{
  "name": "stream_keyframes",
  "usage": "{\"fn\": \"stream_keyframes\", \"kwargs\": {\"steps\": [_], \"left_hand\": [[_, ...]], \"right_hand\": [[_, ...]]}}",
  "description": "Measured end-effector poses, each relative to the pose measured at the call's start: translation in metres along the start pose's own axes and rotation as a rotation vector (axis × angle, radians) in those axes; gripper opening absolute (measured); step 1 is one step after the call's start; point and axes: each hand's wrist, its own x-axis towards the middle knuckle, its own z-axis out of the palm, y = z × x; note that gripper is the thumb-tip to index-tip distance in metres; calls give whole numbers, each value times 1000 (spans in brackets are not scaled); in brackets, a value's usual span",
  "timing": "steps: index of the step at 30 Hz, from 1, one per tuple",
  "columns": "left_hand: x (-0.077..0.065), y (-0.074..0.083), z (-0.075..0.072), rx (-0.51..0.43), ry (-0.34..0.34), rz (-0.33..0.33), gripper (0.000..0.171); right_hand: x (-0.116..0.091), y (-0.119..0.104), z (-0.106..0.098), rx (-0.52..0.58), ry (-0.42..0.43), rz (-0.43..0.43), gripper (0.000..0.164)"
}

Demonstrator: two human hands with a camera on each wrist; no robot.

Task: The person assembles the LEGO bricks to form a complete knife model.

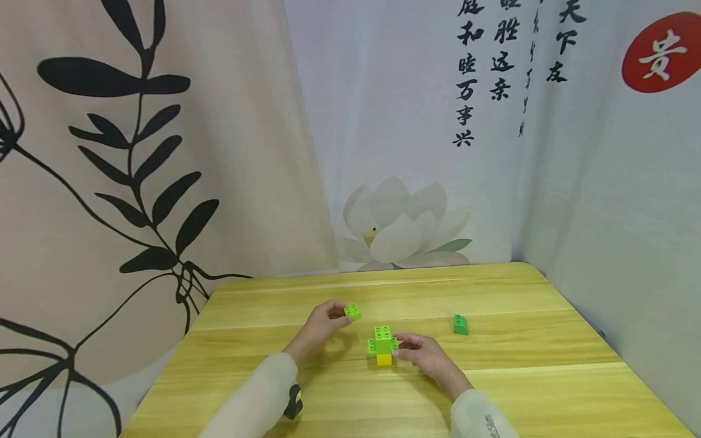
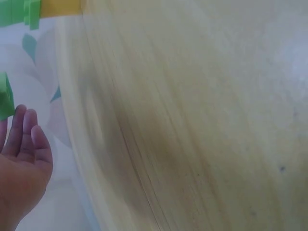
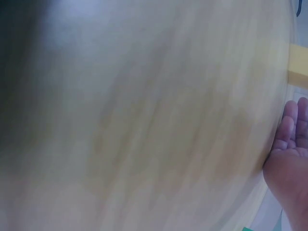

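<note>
The head view showed the left hand (image 1: 327,320) pinching a lime-green toy building brick (image 1: 353,312) between thumb and fingers, above the wooden table (image 1: 547,395), beyond and left of a stacked brick model (image 1: 383,345). The right hand's (image 1: 424,351) thumb and fingers pinched the model's right side. Adding to the stack seemed the step in hand; the next move probably called for lining up the loose brick while the model was steadied. The model stood upright on its yellow base block (image 1: 384,360), long axis vertical, top studs up. The pinched brick's studs faced up, slightly tilted; it looked near-square, without a clear long axis.
</note>
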Motion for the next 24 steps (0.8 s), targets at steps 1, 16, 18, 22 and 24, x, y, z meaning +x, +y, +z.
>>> {"fn": "stream_keyframes", "kwargs": {"steps": [1, 16, 18, 22, 24], "left_hand": [[-1, 1, 0, -3, -1, 4, 38], [-12, 13, 6, -41, -1, 65, 41], [-13, 17, 8, -46, 0, 65, 41], [-14, 22, 12, -57, 9, 59, 41], [-15, 24, 14, -61, 16, 62, 41]], "right_hand": [[0, 0, 0, 0, 0, 2, 53], [1, 0, 0, 4, 3, 17, 54], [1, 0, -1, 5, 3, 13, 54], [1, 1, -1, -2, 5, 8, 53], [2, 2, -1, -8, 7, 8, 53]]}}
